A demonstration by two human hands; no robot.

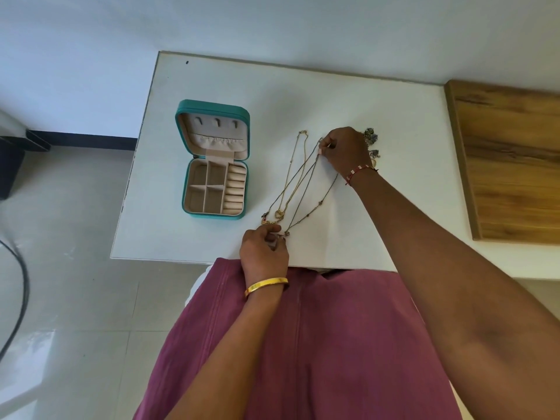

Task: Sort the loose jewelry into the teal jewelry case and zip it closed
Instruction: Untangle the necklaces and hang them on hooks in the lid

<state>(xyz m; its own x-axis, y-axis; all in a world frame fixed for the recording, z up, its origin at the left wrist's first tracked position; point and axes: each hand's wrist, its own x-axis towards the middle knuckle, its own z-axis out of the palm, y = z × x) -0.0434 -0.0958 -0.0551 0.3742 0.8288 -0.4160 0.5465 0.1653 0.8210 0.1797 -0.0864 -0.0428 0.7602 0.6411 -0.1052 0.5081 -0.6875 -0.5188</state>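
The teal jewelry case [185, 189] lies open on the left part of the white table [363, 116], its beige compartments bare and its lid tilted back. Several thin chain necklaces [298, 189] stretch across the table to its right. A gold chain with a heart pendant [278, 213] lies among them. My right hand [342, 151] pinches the far ends of the dark chains. My left hand [265, 247], near the table's front edge, pinches the near end of a chain at a small pendant. A small heap of grey-blue jewelry [372, 137] shows behind my right hand, partly hidden.
A wooden board [509, 159] lies along the table's right side. The table's front edge meets my lap in maroon cloth [303, 344]. Tiled floor and a dark cable [21, 286] lie to the left.
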